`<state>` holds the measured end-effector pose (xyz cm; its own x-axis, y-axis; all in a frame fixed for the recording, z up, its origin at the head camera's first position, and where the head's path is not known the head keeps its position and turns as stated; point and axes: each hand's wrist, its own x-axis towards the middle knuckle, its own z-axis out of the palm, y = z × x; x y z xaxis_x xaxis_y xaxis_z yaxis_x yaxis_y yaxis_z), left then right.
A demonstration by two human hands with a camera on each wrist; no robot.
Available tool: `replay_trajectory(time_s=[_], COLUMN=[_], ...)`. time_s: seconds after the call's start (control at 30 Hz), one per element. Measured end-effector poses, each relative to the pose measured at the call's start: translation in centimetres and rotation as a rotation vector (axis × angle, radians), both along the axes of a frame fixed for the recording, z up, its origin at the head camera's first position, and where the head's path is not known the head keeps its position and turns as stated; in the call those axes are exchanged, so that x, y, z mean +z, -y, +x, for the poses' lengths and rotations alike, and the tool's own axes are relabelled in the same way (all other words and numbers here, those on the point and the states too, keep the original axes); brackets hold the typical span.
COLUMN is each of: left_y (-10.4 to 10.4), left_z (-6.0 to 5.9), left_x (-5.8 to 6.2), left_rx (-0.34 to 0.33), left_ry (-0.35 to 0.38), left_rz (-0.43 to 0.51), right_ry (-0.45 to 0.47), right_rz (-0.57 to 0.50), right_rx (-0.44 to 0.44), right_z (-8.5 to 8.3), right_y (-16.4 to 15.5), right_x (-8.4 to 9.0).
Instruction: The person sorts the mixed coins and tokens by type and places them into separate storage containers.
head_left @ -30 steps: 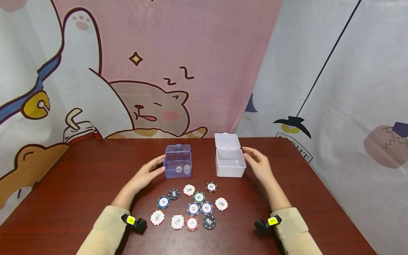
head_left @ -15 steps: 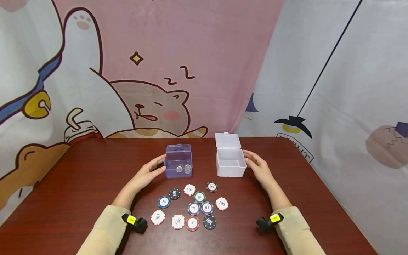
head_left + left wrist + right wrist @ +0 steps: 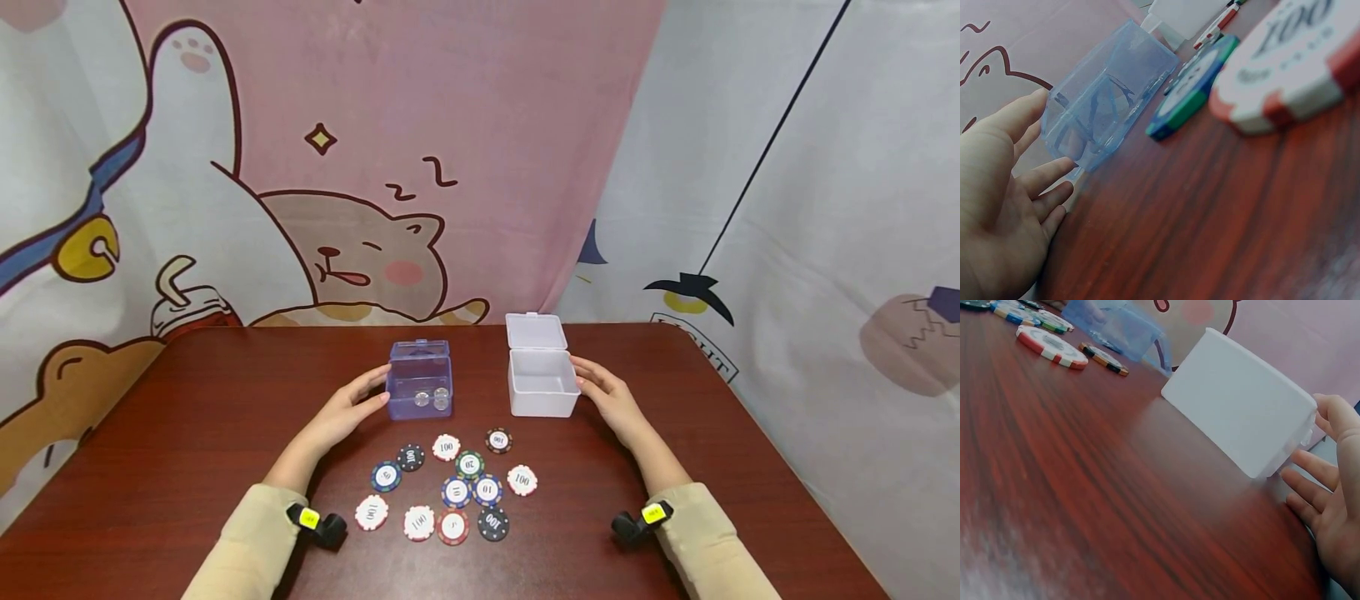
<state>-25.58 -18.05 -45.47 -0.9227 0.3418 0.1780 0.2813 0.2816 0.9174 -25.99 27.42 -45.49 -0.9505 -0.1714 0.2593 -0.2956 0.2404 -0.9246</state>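
Note:
A translucent blue plastic box, lid tipped back, stands at centre left with a few clear round pieces inside. My left hand touches its left side with thumb and fingertips, the fingers fairly straight, as the left wrist view also shows. To the right stands a white plastic box with its lid raised behind it; its visible inside holds nothing. At its right side, my right hand rests thumb and fingertips against the wall, fingers extended. In the right wrist view the white box hides some fingertips.
Several poker chips lie flat in front of the boxes, among them a green-edged chip, a black chip and a red-and-white chip. A cartoon-printed cloth hangs behind the dark wooden table.
My right hand has shifted slightly down along the white box's right side, its fingers drawing closer to the wall. The left hand, both boxes and the chips stay put.

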Motion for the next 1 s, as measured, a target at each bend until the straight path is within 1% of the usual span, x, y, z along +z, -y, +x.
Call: replay_trajectory(time_s=[0.2, 0.4, 0.57, 0.73, 0.87, 1.0], left_y=[-0.21, -0.26, -0.20, -0.19, -0.15, -0.10], left_z=[0.00, 0.11, 0.09, -0.06, -0.14, 0.07], left_x=[-0.07, 0.03, 0.03, -0.01, -0.06, 0.24], left_rx=[-0.002, -0.014, -0.025, -0.022, -0.018, -0.016], left_ry=[-0.009, -0.014, 0.003, 0.006, 0.009, 0.014], left_rz=[-0.002, 0.005, 0.029, 0.039, 0.031, 0.020], right_ry=[0.024, 0.015, 0.010, 0.010, 0.016, 0.023], right_rz=[0.031, 0.013, -0.015, -0.005, -0.005, -0.015], right_rx=[-0.008, 0.014, 0.038, 0.034, 0.037, 0.045], right_z=[0.07, -0.05, -0.11, -0.11, -0.15, -0.20], right_y=[-0.37, -0.48, -0.35, -0.25, -0.28, -0.30], right_x=[-0.10, -0.36, -0.44, -0.34, -0.34, -0.31])
